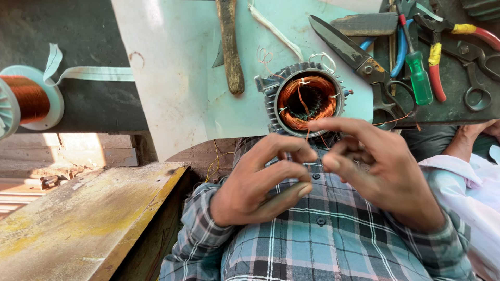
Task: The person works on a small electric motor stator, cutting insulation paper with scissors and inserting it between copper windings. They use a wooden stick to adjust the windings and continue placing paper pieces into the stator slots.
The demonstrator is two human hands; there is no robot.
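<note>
**A:** What are the hands on right now?

**B:** Both sit close together over the plaid shirt [323,229], just near of the motor stator [307,99]. The left hand [260,182] has its fingers curled, with a slim dark tool lying along the palm under the thumb. The right hand [380,171] has thumb and forefinger drawn together, and thin copper strands run from there up to the stator. I can't tell whether it is actually pinching one.

**A:** And the stator itself?

**B:** It rests on the pale sheet [172,78] at the bench edge, bore facing up, copper windings [307,104] packed inside a finned grey metal shell. Judging by that shell, it looks heavy and rigid; I'd hold it by the outer fins, never by the coils. The wire looks fine, soft and easily kinked or scraped, so a light fingertip hold suits it.

**A:** What lies around it?

**B:** Large shears [359,60] just right of it, a green-handled screwdriver [419,78] and red-handled pliers [437,62] farther right, a worn wooden-handled tool [229,47] to the left, and a copper wire spool [26,99] at far left.
</note>
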